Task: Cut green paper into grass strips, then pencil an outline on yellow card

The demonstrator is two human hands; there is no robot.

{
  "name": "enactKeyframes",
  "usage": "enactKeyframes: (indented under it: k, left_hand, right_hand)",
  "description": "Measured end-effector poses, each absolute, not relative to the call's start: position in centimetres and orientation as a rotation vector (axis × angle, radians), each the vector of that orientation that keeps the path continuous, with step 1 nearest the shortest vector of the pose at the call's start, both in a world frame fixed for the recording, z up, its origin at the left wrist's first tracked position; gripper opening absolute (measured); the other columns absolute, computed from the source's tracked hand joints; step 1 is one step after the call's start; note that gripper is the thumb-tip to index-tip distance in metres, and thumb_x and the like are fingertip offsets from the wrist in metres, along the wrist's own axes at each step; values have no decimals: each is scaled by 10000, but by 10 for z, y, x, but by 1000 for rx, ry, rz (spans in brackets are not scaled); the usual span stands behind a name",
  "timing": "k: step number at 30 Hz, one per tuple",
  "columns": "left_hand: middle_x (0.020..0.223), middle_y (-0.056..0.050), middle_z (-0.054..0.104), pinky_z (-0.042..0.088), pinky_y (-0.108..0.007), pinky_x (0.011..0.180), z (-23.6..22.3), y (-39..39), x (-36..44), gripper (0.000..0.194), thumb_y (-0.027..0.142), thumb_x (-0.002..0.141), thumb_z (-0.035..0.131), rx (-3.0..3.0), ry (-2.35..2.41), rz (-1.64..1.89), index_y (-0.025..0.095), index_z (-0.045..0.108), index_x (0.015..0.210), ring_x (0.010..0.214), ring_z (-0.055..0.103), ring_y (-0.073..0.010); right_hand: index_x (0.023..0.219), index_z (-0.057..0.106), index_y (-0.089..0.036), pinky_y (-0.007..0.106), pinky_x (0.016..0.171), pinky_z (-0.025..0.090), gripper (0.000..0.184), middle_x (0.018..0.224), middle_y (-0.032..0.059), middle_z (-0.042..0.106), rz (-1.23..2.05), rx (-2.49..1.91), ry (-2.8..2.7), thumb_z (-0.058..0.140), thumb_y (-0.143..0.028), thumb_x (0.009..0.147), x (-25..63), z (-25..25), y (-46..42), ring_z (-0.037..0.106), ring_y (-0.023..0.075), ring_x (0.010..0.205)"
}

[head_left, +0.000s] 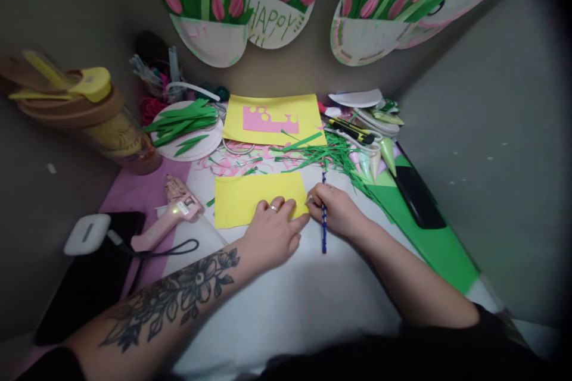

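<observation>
A yellow sheet of paper [241, 199] lies in front of me on the white table covering. My left hand [277, 226], with a ring on one finger, lies with spread fingers on its lower right part. At the sheet's right edge, my right hand [337, 208] is closed in a pinch. A small whitish piece [309, 199] shows at its fingertips, too small to name. A blue patterned pencil [324, 238] runs up and down at this hand, its middle partly covered by the fingers. I cannot tell if it is gripped or lies against the hand.
A pink glue gun [165, 220] and a black tablet-like slab [84, 292] are at left, beside a lidded cup [120, 137]. Green strips [183, 122] fill a paper plate. Paper scraps, a cutter [353, 131] and a black phone-like object [417, 193] lie back and right.
</observation>
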State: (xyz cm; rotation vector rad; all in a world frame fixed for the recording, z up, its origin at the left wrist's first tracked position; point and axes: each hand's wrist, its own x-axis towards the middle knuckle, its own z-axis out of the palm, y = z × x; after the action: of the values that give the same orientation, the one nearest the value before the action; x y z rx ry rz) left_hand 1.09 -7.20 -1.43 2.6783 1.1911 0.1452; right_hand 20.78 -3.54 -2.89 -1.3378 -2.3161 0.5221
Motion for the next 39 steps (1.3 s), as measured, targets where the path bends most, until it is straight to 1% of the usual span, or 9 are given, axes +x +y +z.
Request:
enactKeyframes:
  k: [6, 9, 14, 24, 30, 35, 36, 37, 39]
  left_hand:
    - [1198, -92, 511, 365, -441, 804, -15, -72, 11, 407, 332, 879, 448, 2703, 1187, 155, 304, 490, 1282, 1087, 430, -295]
    - [1183, -86, 515, 370, -439, 794, -16, -72, 11, 398, 333, 875, 452, 2707, 1188, 164, 301, 499, 1269, 1078, 434, -292]
    - [1180, -88, 519, 369, -442, 797, -16, -72, 11, 396, 329, 873, 450, 2706, 1192, 181, 297, 496, 1265, 1079, 438, -290]
    - [1171, -88, 520, 368, -441, 796, -18, -71, 11, 387, 337, 880, 438, 2710, 1188, 179, 305, 503, 1260, 1086, 437, -293]
    - [1183, -84, 519, 367, -446, 805, -18, -71, 11, 395, 341, 879, 447, 2702, 1182, 179, 321, 496, 1271, 1091, 438, -293]
    - [1200, -81, 519, 370, -448, 803, -18, -71, 10, 384, 340, 889, 434, 2695, 1179, 181, 333, 496, 1267, 1094, 443, -290]
    - [1200, -81, 520, 370, -447, 804, -17, -71, 10, 383, 337, 890, 433, 2695, 1176, 179, 332, 497, 1267, 1093, 444, -289]
    - [1200, -81, 520, 370, -446, 806, -17, -71, 9, 381, 333, 890, 432, 2696, 1173, 175, 331, 499, 1265, 1092, 445, -288]
    - [1204, -81, 520, 368, -446, 809, -16, -71, 9, 380, 328, 892, 428, 2698, 1172, 166, 332, 499, 1265, 1091, 445, -288]
  right_hand:
    - [711, 323, -241, 265, 623, 385, 221, 722, 6, 573, 467, -1346, -2298, 494, -102, 726, 207, -31, -35, 505, 168, 670]
    - [709, 307, -242, 261, 600, 374, 229, 715, 9, 571, 486, -1350, -2308, 492, -107, 723, 205, -30, -35, 493, 169, 660]
    - [706, 300, -241, 262, 609, 375, 232, 709, 10, 568, 504, -1324, -2296, 484, -98, 716, 203, -29, -33, 497, 170, 668]
    - [711, 326, -237, 260, 627, 375, 234, 720, 8, 566, 545, -1267, -2372, 503, -85, 730, 202, -29, -31, 493, 164, 676]
    - [713, 355, -235, 271, 648, 389, 208, 756, 21, 595, 463, -1227, -2356, 506, -96, 750, 204, -29, -31, 520, 174, 722]
    - [700, 347, -240, 275, 588, 393, 245, 693, -9, 573, 402, -1540, -1979, 586, -210, 743, 241, -20, -24, 509, 154, 610]
    - [701, 360, -240, 284, 591, 399, 251, 694, -5, 577, 394, -1581, -1955, 609, -249, 735, 249, -18, -22, 522, 165, 624]
    - [703, 376, -240, 303, 621, 416, 263, 736, 13, 598, 364, -1579, -1934, 632, -298, 727, 256, -17, -21, 549, 187, 684]
    - [731, 412, -238, 350, 702, 444, 302, 868, 57, 636, 337, -1504, -1847, 633, -444, 746, 265, -16, -22, 580, 233, 833]
